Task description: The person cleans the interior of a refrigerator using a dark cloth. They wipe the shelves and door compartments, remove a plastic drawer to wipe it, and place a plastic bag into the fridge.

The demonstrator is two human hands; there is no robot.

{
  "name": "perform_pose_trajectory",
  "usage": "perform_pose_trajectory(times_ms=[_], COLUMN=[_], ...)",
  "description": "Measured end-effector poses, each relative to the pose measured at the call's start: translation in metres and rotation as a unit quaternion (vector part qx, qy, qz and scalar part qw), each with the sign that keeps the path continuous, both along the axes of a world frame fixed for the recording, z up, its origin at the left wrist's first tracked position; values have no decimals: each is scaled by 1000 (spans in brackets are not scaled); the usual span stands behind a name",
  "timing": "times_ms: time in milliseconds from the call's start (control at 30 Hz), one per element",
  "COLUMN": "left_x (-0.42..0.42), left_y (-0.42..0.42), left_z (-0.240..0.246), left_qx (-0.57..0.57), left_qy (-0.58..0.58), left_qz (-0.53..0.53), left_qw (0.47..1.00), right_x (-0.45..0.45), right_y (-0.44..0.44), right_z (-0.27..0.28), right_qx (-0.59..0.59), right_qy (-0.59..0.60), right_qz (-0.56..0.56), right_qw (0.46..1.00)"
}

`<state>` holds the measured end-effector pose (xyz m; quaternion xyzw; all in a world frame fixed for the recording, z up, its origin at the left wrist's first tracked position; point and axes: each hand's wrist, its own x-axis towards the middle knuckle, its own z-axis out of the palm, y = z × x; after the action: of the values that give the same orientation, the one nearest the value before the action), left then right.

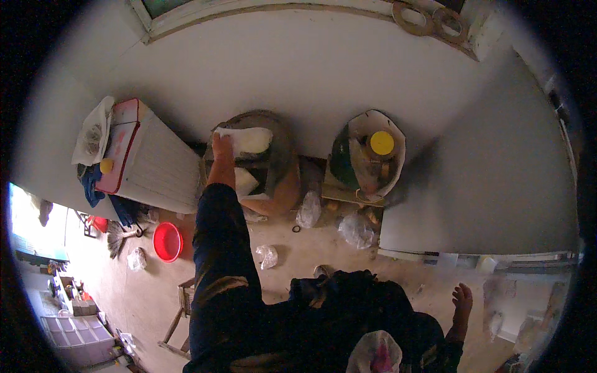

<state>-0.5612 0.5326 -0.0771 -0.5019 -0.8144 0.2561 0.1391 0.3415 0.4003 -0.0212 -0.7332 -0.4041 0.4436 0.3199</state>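
Note:
My left hand (223,150) reaches forward and grips the left end of a white bundle (252,141), perhaps a filled bag. The bundle lies over the mouth of a large round brown vat (285,189) against the wall. A second pale piece (246,181) shows just below, partly hidden by my forearm. Away to the right, my right hand (461,298) hangs beside my body, holding nothing, its fingers loosely bent and slightly apart. A clear plastic bag with something pink inside (377,355) is close to my body at the bottom.
A white chest with a red-edged lid (158,163) stands left of the vat. To its right sits a sack holding a yellow-lidded jar (382,143). A red basin (168,242), plastic bags (267,257) and a wooden stool (182,303) are on the floor. A large grey cabinet (489,196) blocks the right.

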Motion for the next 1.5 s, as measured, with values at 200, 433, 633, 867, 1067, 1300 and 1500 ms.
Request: perform_pose_trajectory(times_ms=[200, 433, 633, 867, 1067, 1300, 1500], left_x=[22, 64, 137, 246, 386, 560, 665], left_y=[-17, -40, -93, -128, -129, -141, -126], left_z=[56, 118, 181, 228, 235, 231, 231], left_qx=[9, 494, 557, 325, 177, 19, -62], left_qy=[168, -447, -600, -930, -980, -998, -973], left_qz=[-79, -27, -88, -99, -68, -26, -91], left_qw=[983, 745, 568, 143, 61, 62, 205], right_x=[-10, -43, -106, -194, -232, -141, -40], right_y=[10, 17, 35, 52, 10, -55, -58], right_z=[4, 25, 46, 25, -13, -2, 1], right_qx=[-6, -28, -58, -183, -205, -181, -27], right_qy=[62, 23, 152, 372, 646, 639, 724], right_qz=[3, 74, 156, 269, 296, 145, 29], right_qw=[998, 997, 974, 869, 673, 734, 688])
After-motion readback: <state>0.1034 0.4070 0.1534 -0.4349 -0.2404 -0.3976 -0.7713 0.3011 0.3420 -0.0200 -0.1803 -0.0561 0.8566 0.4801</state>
